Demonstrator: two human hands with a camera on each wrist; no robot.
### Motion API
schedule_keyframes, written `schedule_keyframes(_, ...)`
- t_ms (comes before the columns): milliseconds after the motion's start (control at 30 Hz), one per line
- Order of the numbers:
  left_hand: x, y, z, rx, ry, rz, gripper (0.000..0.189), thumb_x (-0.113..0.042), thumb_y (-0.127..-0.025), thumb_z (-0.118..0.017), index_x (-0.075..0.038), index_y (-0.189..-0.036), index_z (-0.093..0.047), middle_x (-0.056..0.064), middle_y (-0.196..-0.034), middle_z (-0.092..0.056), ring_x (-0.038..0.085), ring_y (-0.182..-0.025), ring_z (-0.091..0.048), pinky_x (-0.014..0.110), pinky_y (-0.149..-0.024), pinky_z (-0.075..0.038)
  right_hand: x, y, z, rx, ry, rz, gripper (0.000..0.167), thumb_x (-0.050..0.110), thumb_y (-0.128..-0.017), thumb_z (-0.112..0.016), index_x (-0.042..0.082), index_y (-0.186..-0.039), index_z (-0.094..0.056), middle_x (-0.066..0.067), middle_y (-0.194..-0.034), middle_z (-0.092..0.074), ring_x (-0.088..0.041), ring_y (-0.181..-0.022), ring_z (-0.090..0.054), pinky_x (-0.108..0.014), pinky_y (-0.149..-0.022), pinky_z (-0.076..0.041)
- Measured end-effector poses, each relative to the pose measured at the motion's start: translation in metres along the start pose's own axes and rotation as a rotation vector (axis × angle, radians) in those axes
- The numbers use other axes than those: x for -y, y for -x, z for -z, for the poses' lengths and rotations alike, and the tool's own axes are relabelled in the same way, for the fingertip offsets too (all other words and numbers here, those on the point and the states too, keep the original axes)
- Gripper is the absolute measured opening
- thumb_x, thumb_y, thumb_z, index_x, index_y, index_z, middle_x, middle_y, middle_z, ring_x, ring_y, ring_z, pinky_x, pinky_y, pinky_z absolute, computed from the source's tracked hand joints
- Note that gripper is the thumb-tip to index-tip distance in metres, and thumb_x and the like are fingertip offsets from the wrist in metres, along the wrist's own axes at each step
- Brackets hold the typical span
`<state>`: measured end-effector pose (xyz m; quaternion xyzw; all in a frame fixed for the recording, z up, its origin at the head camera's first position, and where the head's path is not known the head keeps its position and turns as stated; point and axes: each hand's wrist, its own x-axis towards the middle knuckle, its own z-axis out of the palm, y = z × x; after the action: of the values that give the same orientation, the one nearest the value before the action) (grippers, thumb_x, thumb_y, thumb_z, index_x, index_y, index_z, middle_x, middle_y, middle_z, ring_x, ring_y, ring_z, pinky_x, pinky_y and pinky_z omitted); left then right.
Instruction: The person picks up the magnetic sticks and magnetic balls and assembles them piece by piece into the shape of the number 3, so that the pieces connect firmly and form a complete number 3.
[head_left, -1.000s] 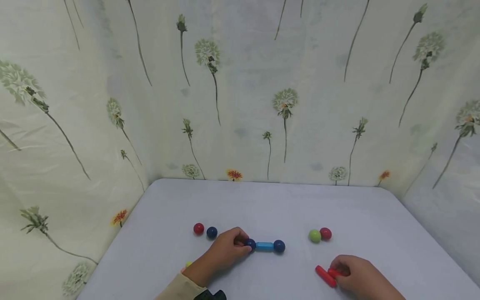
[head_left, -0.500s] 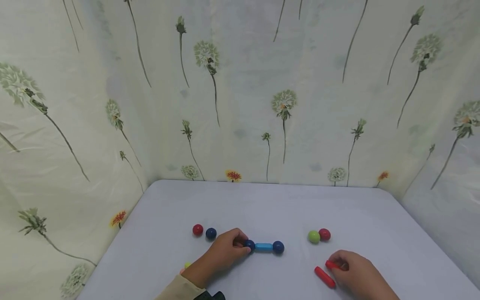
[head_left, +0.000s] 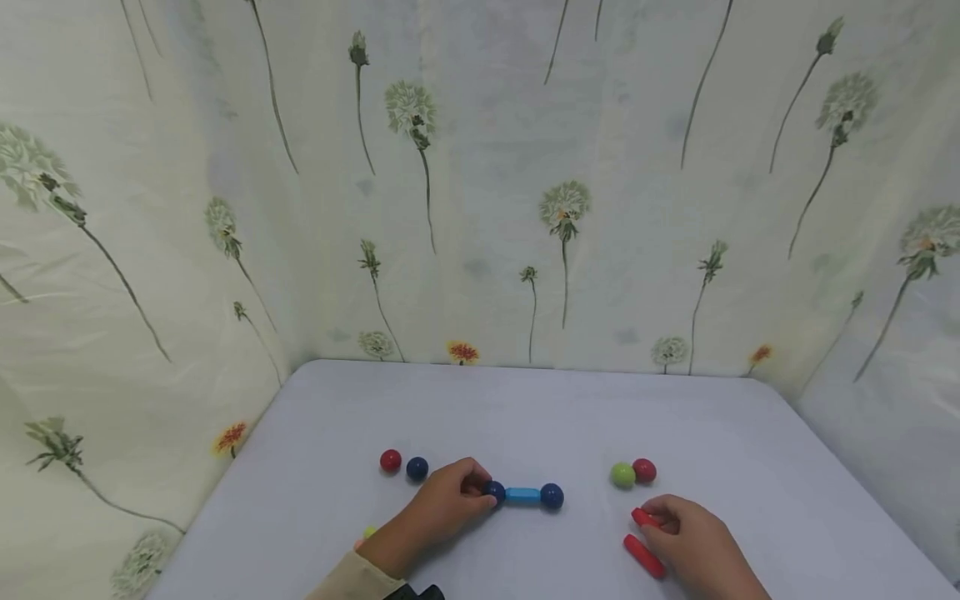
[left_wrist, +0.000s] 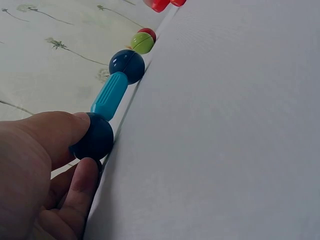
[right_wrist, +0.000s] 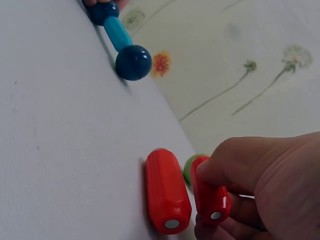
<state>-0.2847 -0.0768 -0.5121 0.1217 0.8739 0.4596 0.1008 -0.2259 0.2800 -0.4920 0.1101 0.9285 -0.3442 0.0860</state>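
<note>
My left hand (head_left: 448, 503) pinches one dark blue ball (left_wrist: 97, 139) between thumb and fingers. That ball joins a light blue rod (head_left: 522, 496), with a second dark blue ball (head_left: 552, 497) on the rod's far end, so the three form a dumbbell shape low over the table. My right hand (head_left: 693, 537) pinches a short red rod (right_wrist: 210, 192) between thumb and fingers; a pale metal disc shows on its end. Beside it a second red rod (right_wrist: 167, 190) lies on the table, also with a disc on its end.
Past my right hand a green ball (head_left: 622, 476) and a red ball (head_left: 644, 471) sit together. Another red ball (head_left: 390, 461) and a loose dark blue ball (head_left: 417, 468) lie beyond my left hand. A yellow-green piece (head_left: 370, 531) is partly hidden behind my left forearm. A flowered cloth (head_left: 480, 208) surrounds the white table (head_left: 480, 400).
My right hand has lifted the red rod away from the other red rod and moved it left and a little toward the far side. The left hand keeps its hold on the ball.
</note>
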Motion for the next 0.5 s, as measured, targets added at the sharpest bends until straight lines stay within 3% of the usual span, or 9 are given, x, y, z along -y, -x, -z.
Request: schedule_keyframes(500, 0.008, -0.002, 0.002, 0.008, 0.010, -0.007, 0.025, -0.029, -0.091, -0.083, -0.024, -0.110, -0.068, -0.010, -0.103, -0.069, 0.009, -0.094, -0.063, 0.035, -0.088, -0.056, 0.026, 0.000, -0.017, -0.041, -0.054, 0.052, 0.038, 0.027, -0.092, -0.080, 0.007, -0.124, -0.071, 0.000, -0.104, -0.075, -0.016, -0.094, -0.067, -0.038, -0.079, -0.061)
